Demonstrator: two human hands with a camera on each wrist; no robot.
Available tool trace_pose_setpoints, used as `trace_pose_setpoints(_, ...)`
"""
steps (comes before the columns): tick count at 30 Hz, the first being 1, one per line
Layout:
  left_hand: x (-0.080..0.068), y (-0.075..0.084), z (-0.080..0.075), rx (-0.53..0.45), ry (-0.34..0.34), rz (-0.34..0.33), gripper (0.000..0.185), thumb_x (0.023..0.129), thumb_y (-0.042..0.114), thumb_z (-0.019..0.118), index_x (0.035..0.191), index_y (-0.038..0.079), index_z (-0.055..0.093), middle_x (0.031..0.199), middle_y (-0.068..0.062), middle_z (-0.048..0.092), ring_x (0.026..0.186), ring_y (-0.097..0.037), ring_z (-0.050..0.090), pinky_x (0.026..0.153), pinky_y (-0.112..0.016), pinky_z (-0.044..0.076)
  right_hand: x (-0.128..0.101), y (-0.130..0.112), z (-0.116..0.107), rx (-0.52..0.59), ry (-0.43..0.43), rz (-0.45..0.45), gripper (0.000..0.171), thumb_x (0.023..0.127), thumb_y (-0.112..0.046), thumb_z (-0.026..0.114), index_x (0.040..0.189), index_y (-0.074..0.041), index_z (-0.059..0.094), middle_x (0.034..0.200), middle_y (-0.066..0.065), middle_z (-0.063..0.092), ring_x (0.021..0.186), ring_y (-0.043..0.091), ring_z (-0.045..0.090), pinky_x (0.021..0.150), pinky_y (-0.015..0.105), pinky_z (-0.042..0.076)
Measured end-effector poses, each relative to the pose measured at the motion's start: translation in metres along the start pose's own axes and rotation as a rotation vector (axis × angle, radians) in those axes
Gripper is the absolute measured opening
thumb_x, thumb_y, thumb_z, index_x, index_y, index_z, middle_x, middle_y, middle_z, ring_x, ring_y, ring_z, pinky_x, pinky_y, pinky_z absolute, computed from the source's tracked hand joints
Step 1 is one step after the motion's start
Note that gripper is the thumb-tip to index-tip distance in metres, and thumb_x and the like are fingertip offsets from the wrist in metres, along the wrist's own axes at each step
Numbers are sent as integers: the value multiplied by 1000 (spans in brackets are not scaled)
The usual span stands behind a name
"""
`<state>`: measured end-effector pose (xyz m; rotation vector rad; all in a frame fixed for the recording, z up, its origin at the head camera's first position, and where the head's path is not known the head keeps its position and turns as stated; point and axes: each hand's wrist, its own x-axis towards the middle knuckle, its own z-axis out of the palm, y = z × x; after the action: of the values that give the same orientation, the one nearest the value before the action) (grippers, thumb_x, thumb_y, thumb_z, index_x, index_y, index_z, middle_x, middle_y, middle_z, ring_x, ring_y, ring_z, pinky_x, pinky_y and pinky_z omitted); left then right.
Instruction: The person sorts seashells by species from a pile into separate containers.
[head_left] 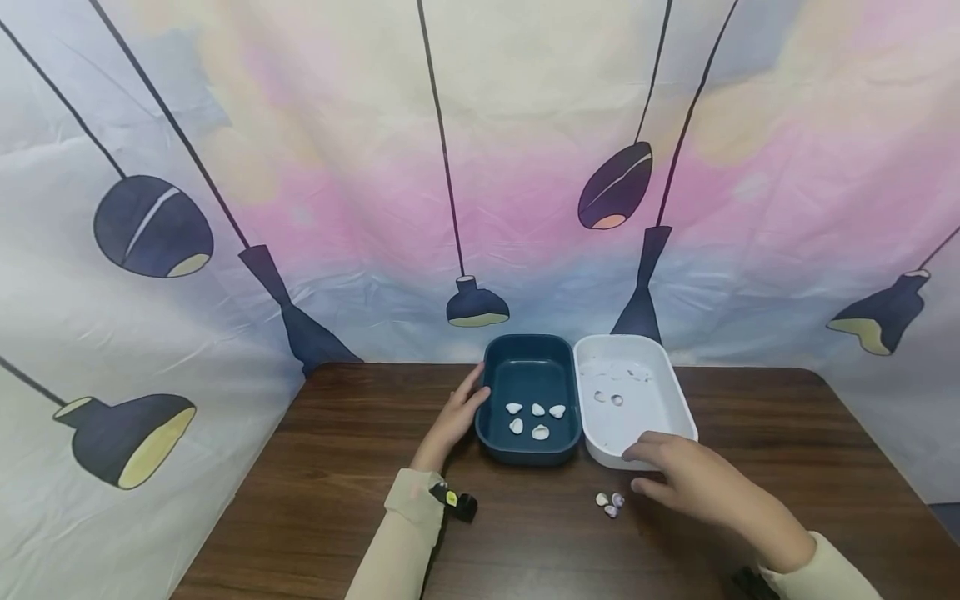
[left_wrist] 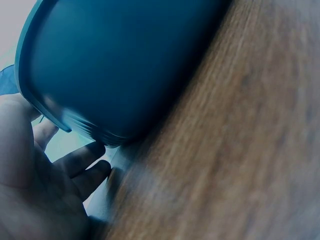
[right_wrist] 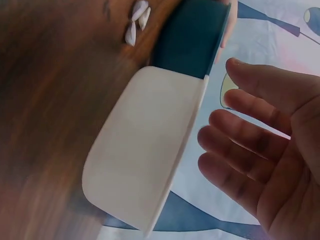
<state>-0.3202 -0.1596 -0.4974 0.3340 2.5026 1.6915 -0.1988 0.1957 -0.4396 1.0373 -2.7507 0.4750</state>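
Observation:
A dark teal tray (head_left: 528,457) stands near the back of the table, with several white shells (head_left: 540,432) lying inside it. My left hand (head_left: 455,417) rests against its left side, fingers extended along the outer wall. Touching its right side is a white tray (head_left: 600,454), which holds two small pale shells (head_left: 617,400) and some faint bits farther back. Over the white tray's near right corner hovers my right hand (head_left: 686,475), its fingers loosely bent and nothing between them. In front of that tray, three small whitish and purplish shells (head_left: 611,512) sit together on the wood.
Everything stands on a dark brown wooden table (head_left: 337,500). Directly behind its back edge hangs a pastel cloth (head_left: 360,208) printed with lamps. A black strap with a small device (head_left: 459,504) is on the left wrist.

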Motion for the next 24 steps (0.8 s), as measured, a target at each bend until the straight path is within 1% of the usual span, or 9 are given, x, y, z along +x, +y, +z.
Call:
trace_pose_setpoints(5,12,-26,4,-11,16,-2,56,106,34,46,157,23,28,162,-8,25,146,-36,26,117,-60,-7,0,-1,9,45,-44,-28,19,81,-17,79,99,-14,72,90,-9,67,82,7,62,72,32,54)
trace_pose_setpoints(7,13,-31,4,-12,24,3,56,105,38,46,157,26,29,161,-6,27,146,-34,27,117,-60,-6,0,-1,15,52,-70,-33,16,81,-16,78,96,-15,72,87,-11,65,80,5,60,71,31,53)
trace_pose_setpoints(13,13,-34,5,-16,33,20,56,103,45,47,155,32,31,161,-2,29,146,-31,29,118,-58,-7,1,-1,30,77,-159,-35,11,81,-15,76,89,-19,70,82,-16,62,76,0,56,68,30,52)
trace_pose_setpoints(19,13,-33,5,-11,31,16,57,102,48,47,155,34,31,161,0,29,146,-29,30,119,-56,-6,1,3,41,91,-183,1,13,81,-14,77,93,-16,72,85,-16,65,78,-1,57,69,31,53)
trace_pose_setpoints(22,13,-32,4,-4,31,17,56,103,47,46,155,34,31,161,-1,29,146,-30,30,119,-56,-6,2,4,45,94,-196,14,13,81,-15,77,94,-16,73,85,-17,65,76,-2,56,68,30,53)
trace_pose_setpoints(24,13,-32,4,-2,32,19,55,103,46,47,155,34,32,161,-1,29,146,-30,29,119,-57,-6,3,5,48,98,-196,8,12,81,-16,78,92,-16,73,83,-17,63,74,-3,54,66,29,52)
